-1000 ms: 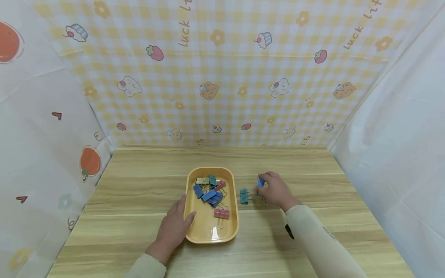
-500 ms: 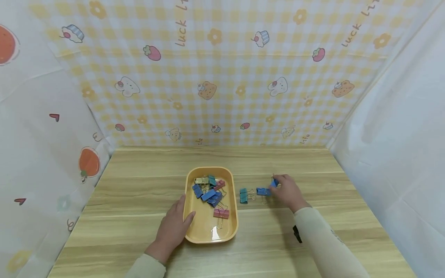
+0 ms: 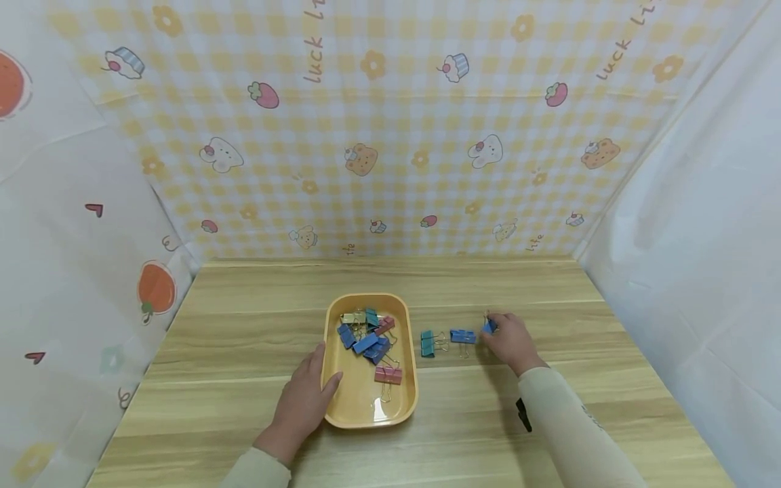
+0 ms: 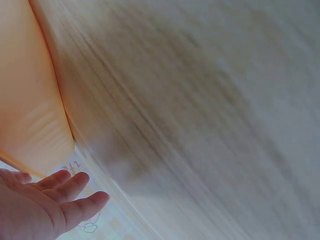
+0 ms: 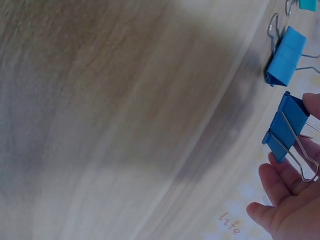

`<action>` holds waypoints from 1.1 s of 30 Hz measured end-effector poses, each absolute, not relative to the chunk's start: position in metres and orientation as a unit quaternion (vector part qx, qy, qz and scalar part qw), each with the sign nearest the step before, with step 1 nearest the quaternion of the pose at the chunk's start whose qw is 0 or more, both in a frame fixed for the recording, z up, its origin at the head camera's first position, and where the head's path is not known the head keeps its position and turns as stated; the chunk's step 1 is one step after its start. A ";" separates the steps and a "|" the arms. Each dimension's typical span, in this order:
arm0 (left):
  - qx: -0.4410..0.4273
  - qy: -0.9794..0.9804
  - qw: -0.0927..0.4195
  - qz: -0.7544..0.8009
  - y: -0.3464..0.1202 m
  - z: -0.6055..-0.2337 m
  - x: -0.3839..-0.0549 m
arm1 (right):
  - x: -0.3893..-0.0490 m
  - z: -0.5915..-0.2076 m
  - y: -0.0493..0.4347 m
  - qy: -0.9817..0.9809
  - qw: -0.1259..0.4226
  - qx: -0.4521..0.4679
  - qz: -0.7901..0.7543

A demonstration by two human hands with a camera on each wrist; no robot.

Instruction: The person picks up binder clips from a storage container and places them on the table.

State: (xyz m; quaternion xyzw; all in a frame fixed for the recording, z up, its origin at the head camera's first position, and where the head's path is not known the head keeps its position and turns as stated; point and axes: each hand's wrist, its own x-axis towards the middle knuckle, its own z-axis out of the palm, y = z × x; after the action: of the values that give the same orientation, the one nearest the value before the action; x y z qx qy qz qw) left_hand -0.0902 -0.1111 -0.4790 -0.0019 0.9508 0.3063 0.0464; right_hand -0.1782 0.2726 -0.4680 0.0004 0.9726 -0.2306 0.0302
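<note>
My right hand (image 3: 512, 341) pinches a blue binder clip (image 5: 288, 127) between thumb and fingers, close over the table on the right. Just left of it lies another blue binder clip (image 3: 463, 336), its wire handles spread. Further left, a teal binder clip (image 3: 428, 344) rests near the yellow tray (image 3: 342, 411). My left hand (image 3: 303, 394) rests against the tray's left side, with the thumb over the rim; in the left wrist view its fingers look extended beside the tray wall.
Several binder clips lie in the tray: blue ones (image 3: 347, 335), a teal one (image 3: 372, 318), a gold one (image 3: 354, 317) and pink ones (image 3: 388, 375). The wood-grain table (image 3: 256, 305) meets a checked cloth (image 3: 390, 169) at the back and white cloth at both sides.
My right hand has moved to the right with the pinched blue clip, away from the other blue clip, which is now in full view. The left hand and tray have stayed put.
</note>
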 end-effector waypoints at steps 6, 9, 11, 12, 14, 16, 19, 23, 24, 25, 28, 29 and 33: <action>-0.004 0.951 0.049 0.305 -0.111 -0.479 -0.090 | -0.180 -0.471 0.274 0.974 0.033 0.014 -0.223; -0.004 0.951 0.049 0.305 -0.111 -0.478 -0.090 | -0.181 -0.472 0.275 0.974 0.037 0.021 -0.223; -0.004 0.951 0.048 0.305 -0.111 -0.477 -0.090 | -0.181 -0.474 0.275 0.973 0.043 0.026 -0.224; -0.004 0.951 0.048 0.304 -0.111 -0.477 -0.090 | -0.181 -0.475 0.275 0.973 0.045 0.028 -0.224; -0.004 0.951 0.047 0.304 -0.110 -0.476 -0.090 | -0.181 -0.476 0.275 0.973 0.048 0.032 -0.224; -0.004 0.951 0.046 0.305 -0.110 -0.476 -0.089 | -0.182 -0.478 0.274 0.973 0.049 0.033 -0.224; -0.003 0.951 0.045 0.304 -0.110 -0.476 -0.089 | -0.182 -0.480 0.275 0.973 0.049 0.033 -0.225; -0.003 0.952 0.045 0.303 -0.110 -0.476 -0.089 | -0.183 -0.482 0.275 0.972 0.050 0.034 -0.227; -0.003 0.952 0.045 0.303 -0.110 -0.476 -0.089 | -0.183 -0.483 0.275 0.972 0.049 0.035 -0.228; -0.003 0.952 0.046 0.303 -0.110 -0.477 -0.090 | -0.183 -0.483 0.275 0.972 0.049 0.036 -0.228; -0.003 0.952 0.046 0.302 -0.110 -0.477 -0.090 | -0.183 -0.485 0.276 0.972 0.046 0.038 -0.228; -0.003 0.952 0.045 0.302 -0.110 -0.478 -0.090 | -0.183 -0.486 0.276 0.972 0.045 0.038 -0.228; -0.002 0.953 0.042 0.299 -0.111 -0.480 -0.091 | -0.182 -0.487 0.275 0.972 0.038 0.034 -0.228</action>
State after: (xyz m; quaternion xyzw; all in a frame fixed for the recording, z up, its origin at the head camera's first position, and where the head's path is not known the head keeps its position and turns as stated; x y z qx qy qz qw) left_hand -0.0913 -0.1106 -0.4804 -0.0023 0.9532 0.2994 0.0421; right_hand -0.1821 0.2751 -0.4865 0.0341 0.9723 -0.2281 0.0380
